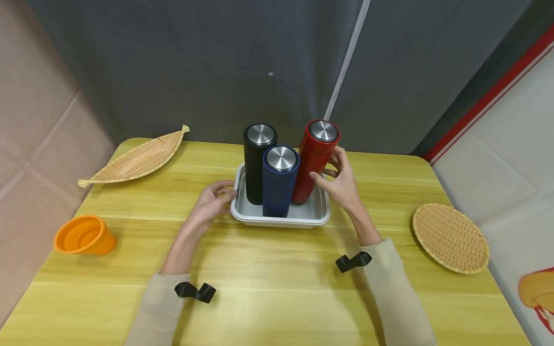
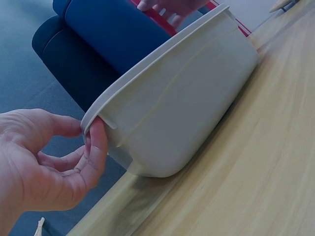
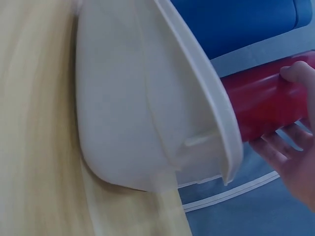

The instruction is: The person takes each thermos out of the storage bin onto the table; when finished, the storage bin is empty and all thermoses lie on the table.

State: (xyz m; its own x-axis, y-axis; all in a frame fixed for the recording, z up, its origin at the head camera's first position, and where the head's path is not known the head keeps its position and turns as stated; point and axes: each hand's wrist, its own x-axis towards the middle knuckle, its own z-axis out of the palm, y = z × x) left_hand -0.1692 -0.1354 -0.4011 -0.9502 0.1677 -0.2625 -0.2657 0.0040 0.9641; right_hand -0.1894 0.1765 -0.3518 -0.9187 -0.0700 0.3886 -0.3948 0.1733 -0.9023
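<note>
A pale grey rectangular tub (image 1: pixel 303 222) stands on the wooden table with three thermos flasks in it: a black one (image 1: pixel 255 168) at the back left, a blue one (image 1: pixel 279 190) in front and a red one (image 1: pixel 312 154) on the right. The red flask leans to the right. My left hand (image 1: pixel 213 202) pinches the tub's left rim between thumb and fingers, as the left wrist view shows at the rim (image 2: pixel 106 96). My right hand (image 1: pixel 342 180) grips the red flask from its right side, thumb in front and fingers behind.
On the left lie a leaf-shaped woven basket (image 1: pixel 138 158) and an orange collapsible cup (image 1: pixel 86 235). A round woven tray (image 1: pixel 450 238) lies at the right. A dark grey curtain (image 1: pixel 207 72) hangs behind the table's back edge.
</note>
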